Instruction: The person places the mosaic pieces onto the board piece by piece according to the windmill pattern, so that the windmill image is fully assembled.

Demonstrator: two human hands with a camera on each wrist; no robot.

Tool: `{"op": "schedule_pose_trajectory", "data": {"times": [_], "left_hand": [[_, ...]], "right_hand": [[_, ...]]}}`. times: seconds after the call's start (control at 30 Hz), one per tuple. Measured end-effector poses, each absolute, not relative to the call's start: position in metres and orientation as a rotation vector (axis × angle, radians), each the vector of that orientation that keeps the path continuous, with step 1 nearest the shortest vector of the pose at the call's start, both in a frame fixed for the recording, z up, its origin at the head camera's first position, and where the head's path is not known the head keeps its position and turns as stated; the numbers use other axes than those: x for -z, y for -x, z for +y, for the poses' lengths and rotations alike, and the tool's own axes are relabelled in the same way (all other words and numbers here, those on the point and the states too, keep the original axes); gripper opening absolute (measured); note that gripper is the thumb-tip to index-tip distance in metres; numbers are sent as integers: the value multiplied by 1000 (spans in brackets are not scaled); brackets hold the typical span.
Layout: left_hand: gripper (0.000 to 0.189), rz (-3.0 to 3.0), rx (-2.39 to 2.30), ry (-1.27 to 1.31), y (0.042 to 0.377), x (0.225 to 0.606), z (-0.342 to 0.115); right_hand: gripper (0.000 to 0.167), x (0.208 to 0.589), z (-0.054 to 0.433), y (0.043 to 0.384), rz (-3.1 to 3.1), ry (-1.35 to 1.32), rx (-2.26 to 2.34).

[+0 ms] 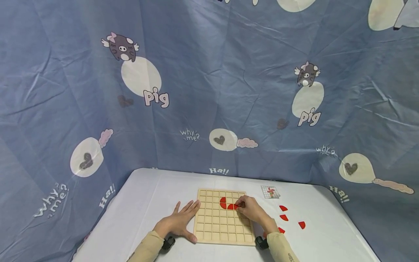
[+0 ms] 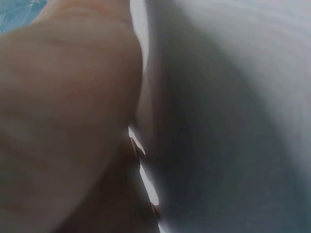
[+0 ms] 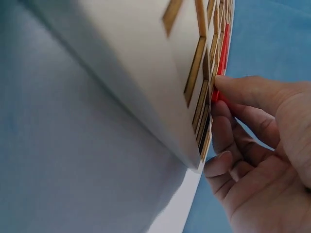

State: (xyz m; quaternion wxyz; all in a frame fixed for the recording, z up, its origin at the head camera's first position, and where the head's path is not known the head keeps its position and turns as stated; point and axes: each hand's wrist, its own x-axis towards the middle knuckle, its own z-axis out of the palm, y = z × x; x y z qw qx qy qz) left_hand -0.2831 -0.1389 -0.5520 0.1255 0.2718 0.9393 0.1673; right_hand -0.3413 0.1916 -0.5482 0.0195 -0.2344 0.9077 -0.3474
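A light wooden board (image 1: 214, 229) with a grid of square recesses lies on the white table. Several red quarter-round pieces (image 1: 223, 206) sit in its upper middle cells. Between thumb and fingers, my right hand (image 1: 250, 208) pinches another red piece (image 3: 216, 95) at the board's surface, just right of those laid. My left hand (image 1: 179, 221) is flat on the table with fingers spread, fingertips and thumb at the board's left edge. The left wrist view shows mostly blurred skin (image 2: 68, 107) and shadow, so those fingers are hidden there.
Loose red pieces (image 1: 284, 217) are scattered on the table right of the board, some partly behind the right forearm. A small card (image 1: 270, 191) with a gridded red picture lies beyond them. A blue printed curtain (image 1: 196, 80) surrounds the table.
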Motion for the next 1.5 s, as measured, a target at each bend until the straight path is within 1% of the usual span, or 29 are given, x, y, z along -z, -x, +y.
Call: {"op": "schedule_pose_trajectory", "data": {"times": [0.73, 0.9, 1.2, 1.5], "left_hand": [[129, 2732, -501, -819, 283, 550, -137], [128, 2724, -511, -823, 282, 549, -137], [130, 2738, -496, -805, 283, 552, -139], [130, 2742, -469, -803, 285, 555, -139]], "right_hand": [[14, 543, 193, 337, 2796, 711, 1081], [16, 541, 197, 336, 2807, 662, 1088], [10, 533, 210, 332, 2906, 543, 1146], [12, 532, 234, 329, 2992, 418, 1175]]}}
